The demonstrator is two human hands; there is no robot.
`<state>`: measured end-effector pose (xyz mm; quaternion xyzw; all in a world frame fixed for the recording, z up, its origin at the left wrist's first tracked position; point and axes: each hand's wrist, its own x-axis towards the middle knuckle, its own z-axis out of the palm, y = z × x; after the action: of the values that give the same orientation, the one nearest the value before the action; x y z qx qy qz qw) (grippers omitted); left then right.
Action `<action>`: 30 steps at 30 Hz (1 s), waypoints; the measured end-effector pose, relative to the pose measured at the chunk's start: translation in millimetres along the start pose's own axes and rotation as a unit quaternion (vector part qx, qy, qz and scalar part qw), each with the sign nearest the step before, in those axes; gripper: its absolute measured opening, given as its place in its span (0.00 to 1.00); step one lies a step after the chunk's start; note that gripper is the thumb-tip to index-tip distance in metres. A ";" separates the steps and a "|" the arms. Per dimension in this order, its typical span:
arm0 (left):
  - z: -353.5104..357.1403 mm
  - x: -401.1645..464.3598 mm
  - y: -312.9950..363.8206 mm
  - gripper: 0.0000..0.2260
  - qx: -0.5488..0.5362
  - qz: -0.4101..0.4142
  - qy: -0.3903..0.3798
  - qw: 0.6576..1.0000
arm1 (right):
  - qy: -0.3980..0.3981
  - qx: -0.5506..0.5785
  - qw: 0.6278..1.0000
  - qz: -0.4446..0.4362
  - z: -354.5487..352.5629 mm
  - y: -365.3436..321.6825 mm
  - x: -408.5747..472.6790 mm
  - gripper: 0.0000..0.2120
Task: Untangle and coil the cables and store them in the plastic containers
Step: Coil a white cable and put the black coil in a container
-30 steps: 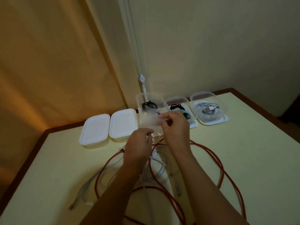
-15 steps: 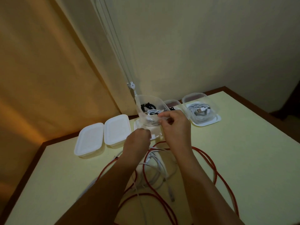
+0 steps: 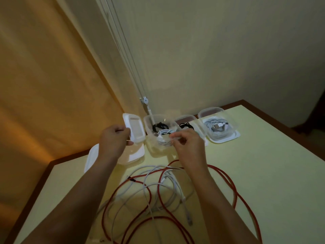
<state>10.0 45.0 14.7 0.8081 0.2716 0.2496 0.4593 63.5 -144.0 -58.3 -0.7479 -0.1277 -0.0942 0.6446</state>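
Table [image 3: 263,173], pale yellow, carries a loose tangle of red cable [image 3: 228,180] and white cable [image 3: 146,187] at its near middle. Clear tub [image 3: 149,124] at the far edge holds coiled white and black leads. Left hand [image 3: 114,140] grips a white lid [image 3: 135,129], tilted up. Right hand [image 3: 188,147] pinches the tub's near rim.

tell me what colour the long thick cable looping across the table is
Red, seen in the head view: the long cable loops over the table among white cables.
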 end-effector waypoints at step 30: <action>42.7 -24.6 -6.7 0.04 0.263 0.291 -0.116 0.912 | -0.007 -0.101 0.992 0.071 23.3 22.9 -14.1 0.12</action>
<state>18.5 5.5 -14.4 0.9662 0.0248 0.1966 0.1649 56.7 -125.1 -87.7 -0.8171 -0.0683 -0.0554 0.5697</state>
